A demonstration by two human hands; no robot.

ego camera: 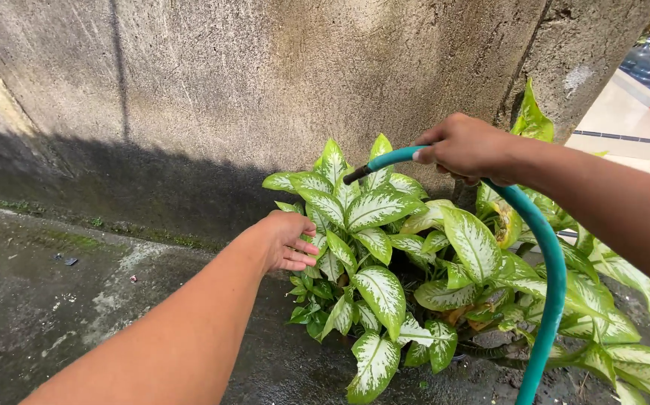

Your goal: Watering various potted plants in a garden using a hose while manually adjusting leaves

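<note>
A leafy plant (385, 210) with green and white variegated leaves grows at the foot of a rough concrete wall (265, 75). My right hand (463, 146) grips a teal garden hose (553, 285) near its dark nozzle end (356, 175), which points left over the plant's top. The hose curves down past the leaves to the bottom edge. My left hand (287, 240) reaches in from the lower left with fingers apart, touching the leaves on the plant's left side. It holds nothing.
Damp, stained concrete ground (55, 300) spreads to the left, with moss along the wall's base. More variegated leaves (610, 330) fill the lower right. A tiled area (632, 112) lies beyond the wall's right corner.
</note>
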